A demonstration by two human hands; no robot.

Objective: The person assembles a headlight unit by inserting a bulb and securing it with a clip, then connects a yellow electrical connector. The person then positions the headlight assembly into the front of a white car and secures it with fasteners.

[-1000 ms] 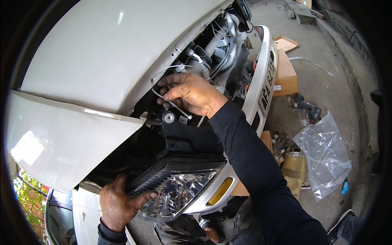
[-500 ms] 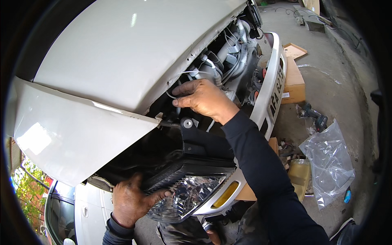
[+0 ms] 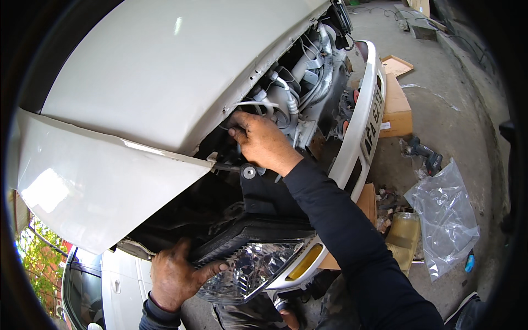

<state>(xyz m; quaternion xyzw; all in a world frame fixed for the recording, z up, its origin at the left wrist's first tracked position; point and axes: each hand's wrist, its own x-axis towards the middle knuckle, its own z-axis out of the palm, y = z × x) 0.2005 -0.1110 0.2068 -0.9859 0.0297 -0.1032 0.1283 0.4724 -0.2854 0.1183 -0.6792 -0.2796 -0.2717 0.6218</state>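
Observation:
My left hand (image 3: pixel 179 276) grips the outer end of a headlight (image 3: pixel 250 267) with a clear faceted lens and black housing. Its thumb lies across the lens, and the fingers behind are partly hidden. The headlight sits tilted outside the dark opening in the front of a white vehicle, below a black bracket (image 3: pixel 249 172) with a round bolt hole. My right hand (image 3: pixel 264 141) reaches into the gap under the hood edge. Its fingers are closed near a thin white hose (image 3: pixel 254 103); whatever they pinch is hidden in the dark recess.
The white hood (image 3: pixel 159 71) and bumper (image 3: pixel 367 129) flank the engine gap. On the floor at right are a cardboard box (image 3: pixel 397 110), a cordless drill (image 3: pixel 426 154), a clear plastic bag (image 3: pixel 446 220) and a yellowish container (image 3: pixel 403 236). Another person's hand (image 3: pixel 288 318) shows below the headlight.
My right hand has moved slightly left and deeper under the hood edge, and its fingers have closed from a wider pinch. The left hand stays on the headlight.

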